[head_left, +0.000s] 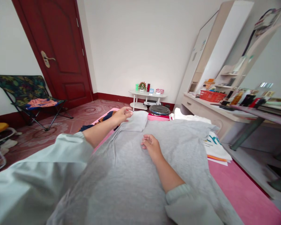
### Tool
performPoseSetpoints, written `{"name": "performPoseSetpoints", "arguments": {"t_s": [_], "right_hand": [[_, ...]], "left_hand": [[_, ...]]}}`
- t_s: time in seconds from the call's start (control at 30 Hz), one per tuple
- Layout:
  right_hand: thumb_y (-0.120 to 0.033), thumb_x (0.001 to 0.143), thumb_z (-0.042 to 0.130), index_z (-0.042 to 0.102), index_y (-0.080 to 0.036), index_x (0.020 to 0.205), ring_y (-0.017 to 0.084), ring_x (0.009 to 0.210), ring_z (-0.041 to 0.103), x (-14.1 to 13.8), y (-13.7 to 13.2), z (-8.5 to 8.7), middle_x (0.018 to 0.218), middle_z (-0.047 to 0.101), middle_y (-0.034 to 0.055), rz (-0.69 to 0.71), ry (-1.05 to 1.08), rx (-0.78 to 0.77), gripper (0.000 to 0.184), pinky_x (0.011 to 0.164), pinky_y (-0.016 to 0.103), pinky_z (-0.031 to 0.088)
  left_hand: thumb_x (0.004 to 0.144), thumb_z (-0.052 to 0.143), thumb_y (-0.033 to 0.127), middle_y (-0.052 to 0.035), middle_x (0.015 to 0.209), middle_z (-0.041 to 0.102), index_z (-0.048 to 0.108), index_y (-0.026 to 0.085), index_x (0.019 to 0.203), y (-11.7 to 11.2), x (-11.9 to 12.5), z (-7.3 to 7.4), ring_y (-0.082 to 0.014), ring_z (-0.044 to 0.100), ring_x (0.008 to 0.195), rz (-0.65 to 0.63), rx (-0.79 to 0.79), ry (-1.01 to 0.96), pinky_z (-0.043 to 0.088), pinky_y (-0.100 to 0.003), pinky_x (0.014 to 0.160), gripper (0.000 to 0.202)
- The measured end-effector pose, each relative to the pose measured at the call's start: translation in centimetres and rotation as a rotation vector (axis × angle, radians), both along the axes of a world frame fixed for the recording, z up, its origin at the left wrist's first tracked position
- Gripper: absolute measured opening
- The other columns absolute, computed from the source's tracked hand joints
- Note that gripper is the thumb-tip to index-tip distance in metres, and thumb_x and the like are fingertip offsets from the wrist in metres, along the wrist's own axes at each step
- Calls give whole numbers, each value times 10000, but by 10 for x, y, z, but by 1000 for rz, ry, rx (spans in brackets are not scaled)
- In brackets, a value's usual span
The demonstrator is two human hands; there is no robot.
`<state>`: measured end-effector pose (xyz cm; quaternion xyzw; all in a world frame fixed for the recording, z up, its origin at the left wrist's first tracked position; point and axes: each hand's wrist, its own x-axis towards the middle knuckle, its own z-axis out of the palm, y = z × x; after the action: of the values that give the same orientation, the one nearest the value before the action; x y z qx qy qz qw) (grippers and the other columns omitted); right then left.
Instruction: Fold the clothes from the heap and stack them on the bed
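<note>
A grey shirt (pixel 131 175) lies spread out in front of me, with one sleeve (pixel 137 121) folded inward at its far left corner. Beside that folded sleeve is my left hand (pixel 122 116), its fingers loosely stretched and apart. My right hand (pixel 151 145) is over the upper middle of the shirt, fingers slightly bent and nothing visible in them. Whether its fingertips touch the cloth I cannot tell. Small creases run down the shirt's left side.
Beneath the shirt is a pink surface (pixel 243 187). White printed clothing (pixel 216 150) lies at its right, dark clothing (pixel 107 117) at its far left. A dressing table (pixel 224 109) with a red basket (pixel 212 96) stands right; a folding chair (pixel 25 90) stands left.
</note>
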<state>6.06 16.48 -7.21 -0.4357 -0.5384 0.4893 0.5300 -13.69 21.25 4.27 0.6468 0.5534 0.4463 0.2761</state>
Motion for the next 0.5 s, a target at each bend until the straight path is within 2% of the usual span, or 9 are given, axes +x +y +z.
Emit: {"name": "performPoseSetpoints", "arguments": {"t_s": [0.07, 0.13, 0.2, 0.27, 0.37, 0.5], "right_hand": [[-285, 619, 586, 580, -153, 920, 170, 719, 639, 0, 1, -1, 929, 589, 60, -13, 9, -1, 330, 529, 268, 528], [-283, 607, 597, 589, -154, 900, 186, 775, 635, 1, 2, -1, 951, 594, 68, -24, 10, -9, 320, 553, 279, 540], [-270, 602, 613, 596, -162, 879, 185, 797, 630, 1, 2, -1, 950, 606, 62, -36, 14, -41, 298, 580, 277, 545], [-227, 589, 632, 601, -171, 853, 173, 802, 624, 0, 4, 1, 938, 615, 50, -38, 19, -111, 272, 600, 262, 543], [-147, 567, 642, 607, -175, 806, 167, 769, 620, -1, 12, 11, 863, 620, 42, -9, 9, -229, 243, 585, 260, 537], [-114, 594, 641, 618, -177, 783, 160, 711, 613, -5, 35, 29, 756, 618, 40, 39, -1, -322, 200, 585, 287, 541]], "left_hand": [[693, 671, 394, -70, 940, 661, 555, 178, 1067, -31, -25, -16, -180, 634, 795, -48, -38, 17, 504, -281, 643, 447], [661, 666, 406, -47, 853, 657, 572, 177, 1000, -67, -55, -31, -183, 625, 749, -54, -51, 127, 485, -288, 652, 420], [646, 647, 448, -25, 785, 643, 580, 191, 934, -106, -82, -42, -188, 613, 715, 30, -80, 360, 456, -280, 632, 392], [657, 615, 517, -13, 724, 633, 574, 190, 951, -144, -102, -48, -193, 597, 655, 102, -194, 531, 417, -277, 586, 441], [681, 576, 591, -14, 697, 637, 596, 174, 947, -192, -117, -54, -203, 593, 650, 79, -395, 629, 382, -267, 568, 495], [623, 623, 600, 10, 617, 600, 601, 174, 658, -229, -121, -65, -186, 561, 612, -28, -494, 568, 322, -237, 504, 428]]}}
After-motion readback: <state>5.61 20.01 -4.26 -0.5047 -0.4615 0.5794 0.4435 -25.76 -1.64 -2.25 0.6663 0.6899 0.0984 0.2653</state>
